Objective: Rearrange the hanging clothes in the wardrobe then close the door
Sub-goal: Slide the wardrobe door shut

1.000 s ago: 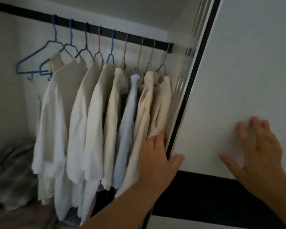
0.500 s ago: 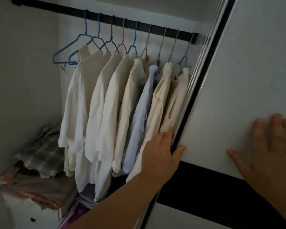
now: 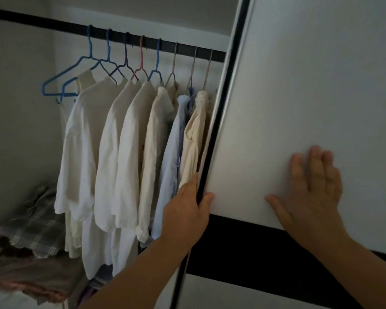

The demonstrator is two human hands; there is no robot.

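Several white, cream and pale blue shirts point(image 3: 123, 152) hang on wire hangers from a black rail point(image 3: 120, 37) inside the wardrobe. A white sliding door point(image 3: 299, 90) with a black band fills the right side and covers the rightmost garment. My left hand point(image 3: 185, 210) grips the door's dark left edge, fingers behind it and thumb on the front. Further right, my right hand point(image 3: 310, 192) lies flat on the door face with its fingers spread.
Two empty blue hangers point(image 3: 60, 85) hang at the left end of the row. Folded clothes, with a checked fabric point(image 3: 36, 228) on top, are piled at the wardrobe's lower left. The grey side wall point(image 3: 13, 108) bounds the left.
The door has slid left, now hiding the rightmost shirt and the rail's end. Both hands moved left with it, and the view shifted.
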